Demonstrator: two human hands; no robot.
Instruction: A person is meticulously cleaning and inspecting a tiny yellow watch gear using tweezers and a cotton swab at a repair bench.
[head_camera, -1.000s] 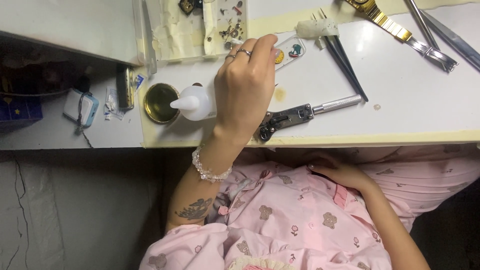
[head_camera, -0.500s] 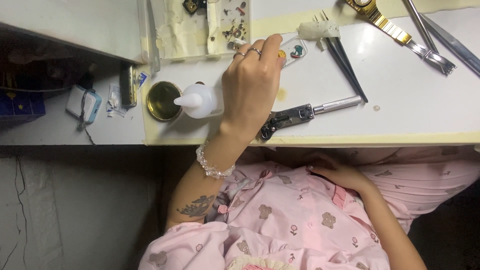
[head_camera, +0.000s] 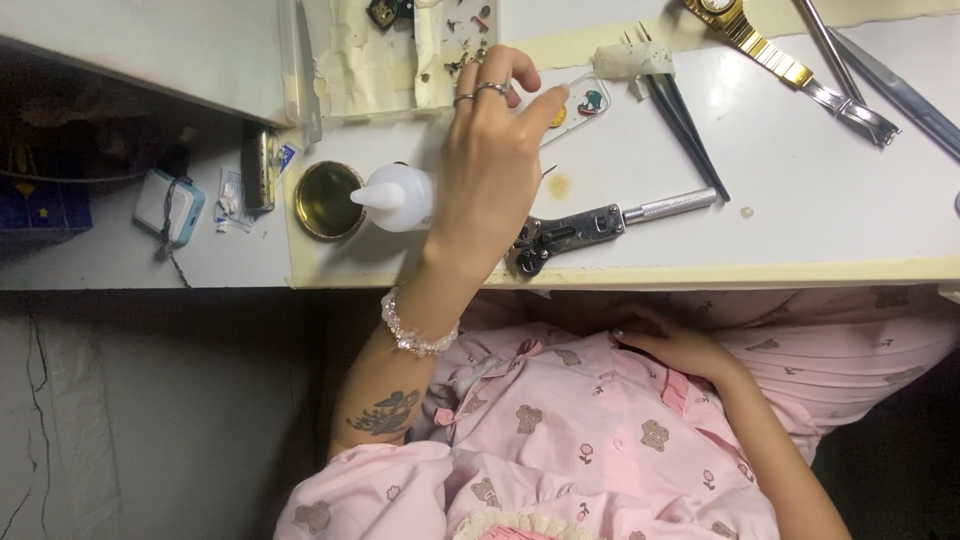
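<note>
Fingers (head_camera: 520, 90) of the left hand (head_camera: 490, 170) reach up the white bench (head_camera: 800, 180), curled loosely with the tips on a small clear tray (head_camera: 580, 100) of coloured bits; whether they pinch anything there, I cannot tell. Going left to right: a round brass tin (head_camera: 325, 200) lies at the far left, and just beside it the white squeeze bottle (head_camera: 400, 197) rests on its side, nozzle toward the tin, its body tucked under the palm well below the fingertips. Next comes a metal case-opener tool (head_camera: 600, 225), then black tweezers (head_camera: 685, 125), a gold watch (head_camera: 745, 30). Lower right, the right hand (head_camera: 680, 345) rests relaxed on the pink lap, holding nothing.
</note>
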